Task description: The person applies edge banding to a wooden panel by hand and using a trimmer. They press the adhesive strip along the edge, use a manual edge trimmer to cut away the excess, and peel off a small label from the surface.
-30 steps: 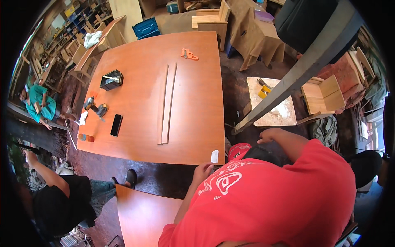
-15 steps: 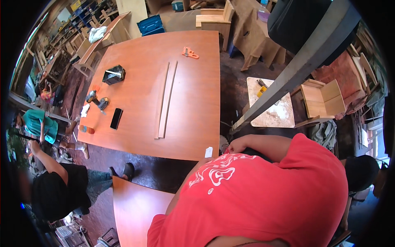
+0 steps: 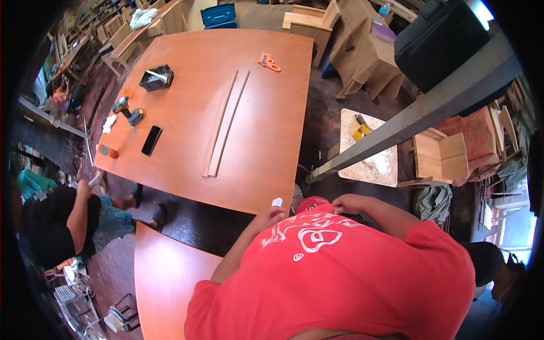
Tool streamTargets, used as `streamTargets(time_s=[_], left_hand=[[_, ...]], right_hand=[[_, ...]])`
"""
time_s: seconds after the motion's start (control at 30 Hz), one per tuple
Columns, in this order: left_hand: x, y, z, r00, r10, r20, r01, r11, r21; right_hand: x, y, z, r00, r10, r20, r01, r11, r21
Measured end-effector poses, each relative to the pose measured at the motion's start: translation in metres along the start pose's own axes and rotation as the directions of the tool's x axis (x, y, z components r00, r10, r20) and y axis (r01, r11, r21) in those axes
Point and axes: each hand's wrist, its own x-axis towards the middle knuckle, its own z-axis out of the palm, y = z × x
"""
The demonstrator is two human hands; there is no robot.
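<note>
My left hand [image 3: 272, 214], fingers curled, is beside a small white paper [image 3: 276, 202] at the near edge of the large wooden table top [image 3: 187, 51]; what it grips is unclear. My right hand [image 3: 344, 204] is closed beside a red item with a printed mark [image 3: 310, 204], possibly a cap, partly hidden by my red shirt. Two long wooden strips [image 3: 229, 124] lie on the table, with an orange clamp-like tool [image 3: 269, 62], a cordless drill [image 3: 129, 113], a black phone [image 3: 152, 140], a black box [image 3: 156, 78] and an orange bottle [image 3: 106, 151].
A person in black [image 3: 51, 221] and one in teal [image 3: 34, 181] are at the left. A grey post [image 3: 419, 113] slants past a small stained table [image 3: 382, 158] and wooden chair [image 3: 439, 156] at right. A second panel [image 3: 164, 266] sits below the table.
Since a second ago my hands have moved nearer the red item at my front. The coworkers on the left have shifted, and the view has turned slightly, moving the table up in the picture.
</note>
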Motion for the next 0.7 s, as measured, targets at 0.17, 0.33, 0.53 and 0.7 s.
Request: streamTargets(time_s=[0.17, 0.33, 0.53, 0.7], left_hand=[[0.019, 0.028, -0.008, 1.000, 0.025, 0.017, -0.026, 0.999, 0.028], [0.042, 0.048, -0.026, 0.990, 0.118, -0.075, -0.109, 0.986, 0.124], [0.065, 0.047, -0.052, 0.979, 0.056, -0.196, -0.042, 0.996, 0.072], [0.105, 0.041, -0.081, 0.889, 0.109, -0.445, -0.002, 0.972, 0.234]], right_hand=[[-0.035, 0.002, 0.005, 0.994, 0.110, -0.027, -0.102, 0.970, 0.221], [-0.038, 0.024, 0.010, 0.986, 0.119, 0.121, -0.152, 0.937, 0.314], [0.026, 0.049, -0.019, 0.960, 0.085, 0.268, -0.221, 0.817, 0.533], [0.172, 0.054, -0.068, 0.843, -0.006, -0.538, 0.299, 0.837, 0.459]])
